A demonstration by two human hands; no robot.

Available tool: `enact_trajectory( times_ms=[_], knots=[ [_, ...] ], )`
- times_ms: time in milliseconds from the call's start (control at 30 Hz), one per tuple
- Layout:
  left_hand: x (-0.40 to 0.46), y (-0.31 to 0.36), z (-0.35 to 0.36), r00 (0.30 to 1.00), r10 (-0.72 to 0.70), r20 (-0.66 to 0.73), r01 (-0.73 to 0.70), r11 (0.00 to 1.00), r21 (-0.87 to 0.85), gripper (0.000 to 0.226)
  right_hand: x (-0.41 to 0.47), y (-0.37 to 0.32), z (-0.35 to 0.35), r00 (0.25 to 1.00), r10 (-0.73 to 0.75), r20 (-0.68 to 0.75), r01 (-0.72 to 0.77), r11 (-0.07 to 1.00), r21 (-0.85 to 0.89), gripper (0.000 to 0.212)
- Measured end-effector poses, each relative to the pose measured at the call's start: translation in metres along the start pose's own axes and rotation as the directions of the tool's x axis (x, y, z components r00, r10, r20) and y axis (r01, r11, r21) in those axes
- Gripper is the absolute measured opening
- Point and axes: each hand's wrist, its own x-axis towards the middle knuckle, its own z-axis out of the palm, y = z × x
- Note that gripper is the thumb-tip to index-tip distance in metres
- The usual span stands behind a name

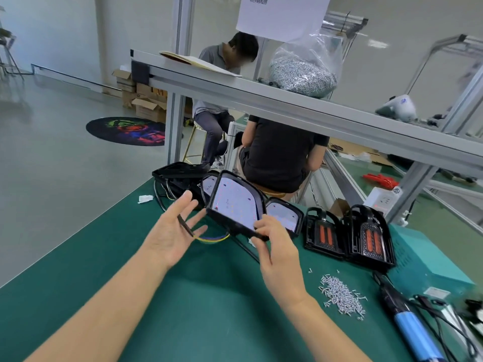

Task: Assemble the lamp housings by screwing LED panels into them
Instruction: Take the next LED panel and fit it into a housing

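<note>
We have a single wide-angle view from the person's head, facing forward and down across the green-matted table point(198, 304). It sits close above the two bare forearms, and the tilted frame also takes in the grey aluminium-framed shelf point(287, 105) beyond.

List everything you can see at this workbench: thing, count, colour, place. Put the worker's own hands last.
held lamp housing: one, black with white LED panel, raised above mat
other housings: several, black, back of mat
housings with orange inserts: two, black, right
loose screws: pile, silver, mat right
screw bag: one, clear, upper shelf
electric screwdriver: one, blue and black, lower right
mat: one, green, on bench
left hand: open, black cable across fingers
right hand: grips housing's lower edge
</note>
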Motion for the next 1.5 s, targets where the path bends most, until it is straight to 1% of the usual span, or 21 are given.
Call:
enact_trajectory(
  times_ms=[67,100,167,233,333,433,500,533,600,633,667,733,800,867,933,1033,1100,1200,1300,1433,1500],
  knots=[
    [0.001,-0.002,-0.003,0.997,-0.077,-0.007,0.078,0.994,0.073,0.061,-0.014,-0.002,0.002,0.997,-0.068,0.021,0.069,0.998,-0.012,0.009],
    [0.001,-0.003,-0.002,0.993,-0.121,0.002,0.121,0.987,0.110,0.061,-0.020,-0.004,0.003,0.994,-0.102,0.037,0.103,0.995,-0.018,0.009],
    [0.000,-0.007,-0.005,0.977,-0.215,-0.016,0.214,0.961,0.177,0.048,-0.032,-0.006,0.008,0.982,-0.172,0.083,0.176,0.983,-0.043,0.007],
    [0.002,-0.012,-0.010,0.958,-0.268,-0.099,0.285,0.922,0.263,0.038,-0.045,-0.008,0.011,0.967,-0.205,0.152,0.217,0.974,-0.071,0.008],
    [0.004,-0.021,-0.021,0.942,-0.266,-0.205,0.327,0.865,0.381,0.022,-0.060,-0.010,0.009,0.941,-0.196,0.277,0.232,0.967,-0.107,0.011],
    [0.003,-0.032,-0.030,0.927,-0.286,-0.241,0.369,0.807,0.461,0.014,-0.068,-0.013,-0.002,0.928,-0.158,0.337,0.182,0.982,-0.041,0.009],
    [0.004,-0.035,-0.032,0.926,-0.283,-0.249,0.373,0.786,0.494,0.015,-0.070,-0.016,-0.015,0.945,-0.067,0.319,0.076,0.997,-0.017,0.024],
    [0.005,-0.035,-0.033,0.927,-0.277,-0.253,0.371,0.783,0.499,0.015,-0.072,-0.014,-0.021,0.960,-0.009,0.278,0.031,0.997,-0.077,0.027],
    [0.005,-0.035,-0.033,0.928,-0.266,-0.262,0.366,0.785,0.499,0.015,-0.078,-0.005,-0.035,0.976,0.118,0.183,-0.054,0.945,-0.322,0.032],
    [0.003,-0.036,-0.032,0.928,-0.263,-0.262,0.364,0.786,0.500,0.015,-0.080,0.000,-0.043,0.955,0.234,0.184,-0.131,0.886,-0.445,0.036],
    [0.001,-0.036,-0.031,0.930,-0.263,-0.257,0.361,0.785,0.503,0.015,-0.085,0.006,-0.050,0.900,0.384,0.207,-0.220,0.809,-0.545,0.036],
    [-0.004,-0.037,-0.030,0.934,-0.276,-0.228,0.355,0.785,0.508,0.016,-0.091,0.018,-0.063,0.750,0.620,0.232,-0.354,0.672,-0.651,0.029],
    [-0.009,-0.037,-0.028,0.934,-0.301,-0.194,0.358,0.784,0.507,0.019,-0.090,0.022,-0.069,0.676,0.696,0.243,-0.385,0.615,-0.688,0.023],
    [-0.014,-0.038,-0.026,0.932,-0.320,-0.172,0.363,0.787,0.499,0.019,-0.081,0.021,-0.070,0.659,0.708,0.254,-0.361,0.594,-0.719,0.021],
    [-0.019,-0.042,-0.024,0.933,-0.320,-0.166,0.361,0.810,0.462,0.018,-0.069,0.020,-0.068,0.680,0.692,0.243,-0.401,0.628,-0.667,0.019],
    [-0.026,-0.052,-0.014,0.932,-0.302,-0.200,0.357,0.863,0.358,0.020,-0.042,0.018,-0.062,0.720,0.665,0.199,-0.541,0.717,-0.439,0.013],
    [-0.030,-0.061,-0.005,0.929,-0.295,-0.225,0.352,0.892,0.284,0.022,-0.025,0.020,-0.050,0.698,0.671,0.250,-0.586,0.736,-0.339,0.007],
    [-0.032,-0.073,0.007,0.914,-0.319,-0.252,0.371,0.908,0.194,0.024,-0.011,0.028,-0.028,0.628,0.698,0.344,-0.633,0.715,-0.296,0.008],
    [-0.029,-0.077,0.010,0.896,-0.333,-0.295,0.387,0.910,0.149,0.022,-0.009,0.036,-0.018,0.582,0.720,0.379,-0.680,0.686,-0.259,0.015],
    [-0.028,-0.075,0.012,0.891,-0.332,-0.310,0.378,0.920,0.103,0.029,-0.008,0.044,-0.022,0.570,0.666,0.482,-0.631,0.730,-0.262,0.022],
    [-0.029,-0.077,0.014,0.898,-0.317,-0.304,0.346,0.937,0.046,0.036,-0.009,0.046,-0.028,0.587,0.633,0.505,-0.615,0.754,-0.229,0.024]
  ],
)
